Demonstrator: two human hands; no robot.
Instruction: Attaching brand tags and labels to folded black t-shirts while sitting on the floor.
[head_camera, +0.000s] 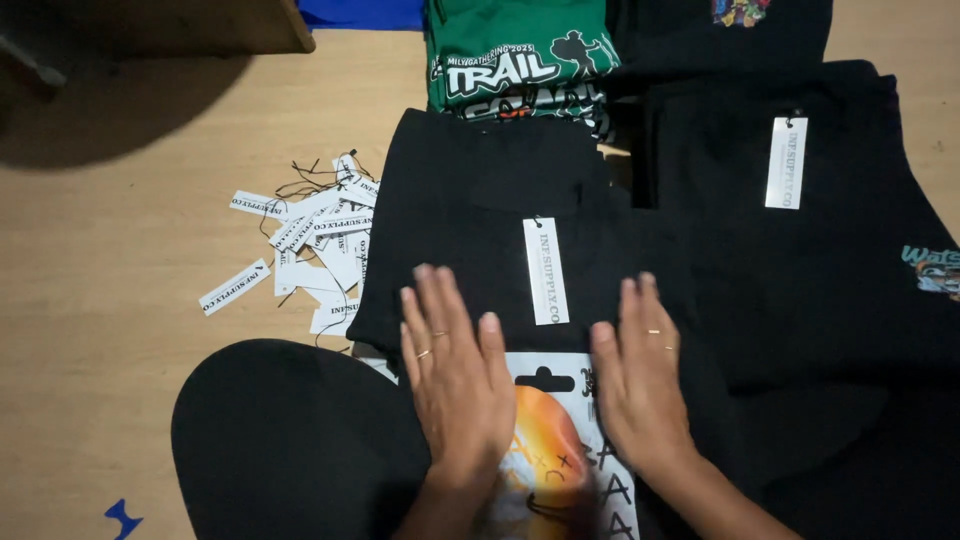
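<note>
Both palms flat, fingers spread, gripping nothing: left hand (455, 375) and right hand (640, 375) press on folded black shirt (470, 215) lying on the wooden floor (120, 250), either side of its white hang tag (546, 271). Loose tags (315, 245) piled left, green shirts (520, 60) stacked beyond

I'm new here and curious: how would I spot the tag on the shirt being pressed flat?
Find the black shirt under both hands, in the middle of the wooden floor. Its white hang tag lies upright between the left hand and right hand, unlike the loose tags piled leftward.
</note>
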